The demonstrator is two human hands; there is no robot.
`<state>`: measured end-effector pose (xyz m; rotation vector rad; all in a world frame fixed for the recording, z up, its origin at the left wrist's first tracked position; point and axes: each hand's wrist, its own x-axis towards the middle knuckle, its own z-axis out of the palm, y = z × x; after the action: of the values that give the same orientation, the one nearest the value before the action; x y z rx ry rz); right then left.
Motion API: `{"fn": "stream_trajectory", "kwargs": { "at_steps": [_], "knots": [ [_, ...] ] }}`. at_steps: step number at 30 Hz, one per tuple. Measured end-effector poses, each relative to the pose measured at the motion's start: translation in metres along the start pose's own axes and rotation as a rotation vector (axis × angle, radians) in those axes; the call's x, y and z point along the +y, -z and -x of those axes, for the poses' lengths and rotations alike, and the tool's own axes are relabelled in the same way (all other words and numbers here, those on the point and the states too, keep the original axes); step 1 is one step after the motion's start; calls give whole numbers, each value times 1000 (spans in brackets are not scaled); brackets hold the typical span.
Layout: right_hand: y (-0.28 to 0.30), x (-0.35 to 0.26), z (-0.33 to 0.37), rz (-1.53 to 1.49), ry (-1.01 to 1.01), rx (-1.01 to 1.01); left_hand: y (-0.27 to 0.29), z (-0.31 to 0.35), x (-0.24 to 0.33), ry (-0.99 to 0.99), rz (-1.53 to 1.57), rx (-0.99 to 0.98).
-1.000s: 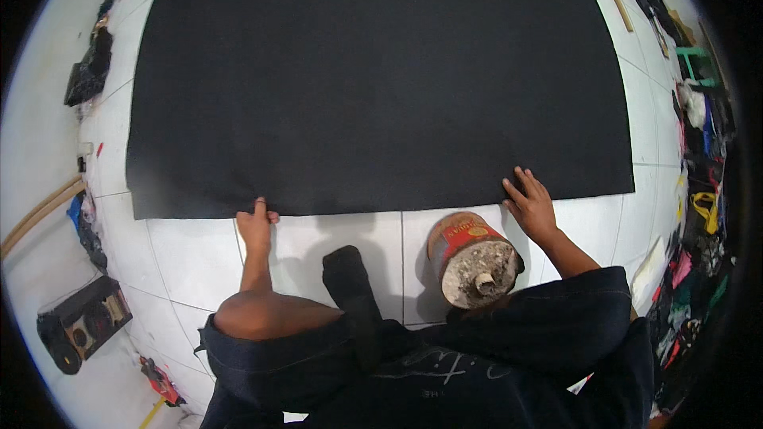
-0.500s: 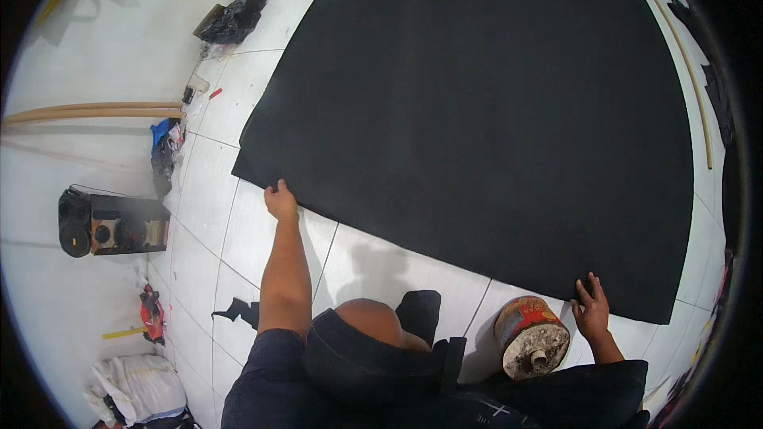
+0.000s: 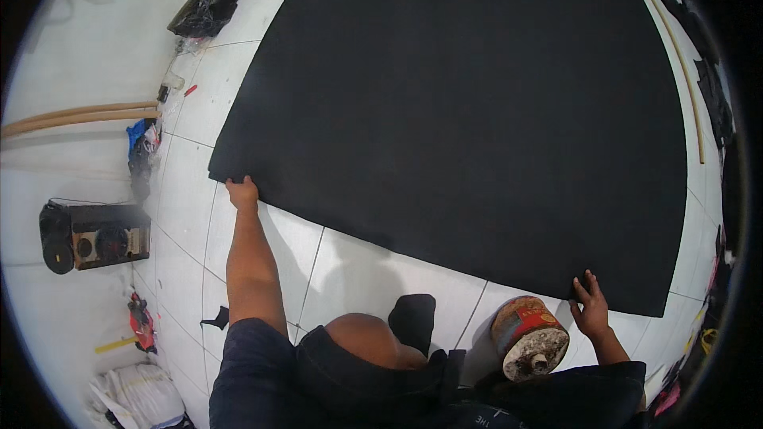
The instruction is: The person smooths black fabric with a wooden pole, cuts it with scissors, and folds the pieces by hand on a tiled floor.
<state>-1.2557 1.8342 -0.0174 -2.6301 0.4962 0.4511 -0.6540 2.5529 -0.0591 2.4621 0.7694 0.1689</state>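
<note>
A large sheet of black cloth [image 3: 461, 111] lies spread over the white tiled floor, its near edge slanting down to the right. At the sheet's near left corner, my left hand [image 3: 244, 194] grips the edge, its fingertips partly hidden by the cloth. My right hand [image 3: 590, 314] rests on the near edge toward the right corner, fingers spread and lying flat. Close beside the right hand stands a round tin [image 3: 531, 338] with a red label and a crusted pale top with a knob.
A black speaker [image 3: 111, 237] and wooden poles [image 3: 87, 115] are along the left wall. Black plastic bags [image 3: 208, 12] lie at the far left, a white sack [image 3: 139, 397] at the near left. A thin stick [image 3: 675, 48] lies right of the cloth. One dark scrap [image 3: 216, 318] is on the floor.
My left hand has moved left along the cloth's edge to the corner. My right hand stays in nearly the same place. The whole view has shifted slightly.
</note>
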Motion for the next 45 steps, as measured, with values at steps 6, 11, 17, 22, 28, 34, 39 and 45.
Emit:
{"fn": "stream_trajectory", "kwargs": {
  "at_steps": [6, 11, 17, 22, 28, 34, 39, 45],
  "knots": [
    [15, 2, 13, 76, -96, -46, -31, 37, 25, 266, 105, -120],
    [10, -9, 8, 49, -74, -42, -25, 55, 22, -388, -433, -96],
    [24, 3, 26, 78, -97, -20, -49, 101, 113, -431, -796, -286],
    [19, 21, 30, 47, 24, 153, -92, 299, 172, -1227, -323, -563],
    [-2, 30, 8, -13, 135, 222, -94, 452, 131, -1633, -461, -954],
    [33, 125, 40, -78, -369, 568, -99, 461, 125, -1665, -528, -887],
    [32, 275, 114, 67, -1022, 620, -109, 461, 121, -1766, -602, -838],
    [43, 337, 128, 186, -1102, 411, -92, 478, 147, -1947, -643, -668]
  ]
}}
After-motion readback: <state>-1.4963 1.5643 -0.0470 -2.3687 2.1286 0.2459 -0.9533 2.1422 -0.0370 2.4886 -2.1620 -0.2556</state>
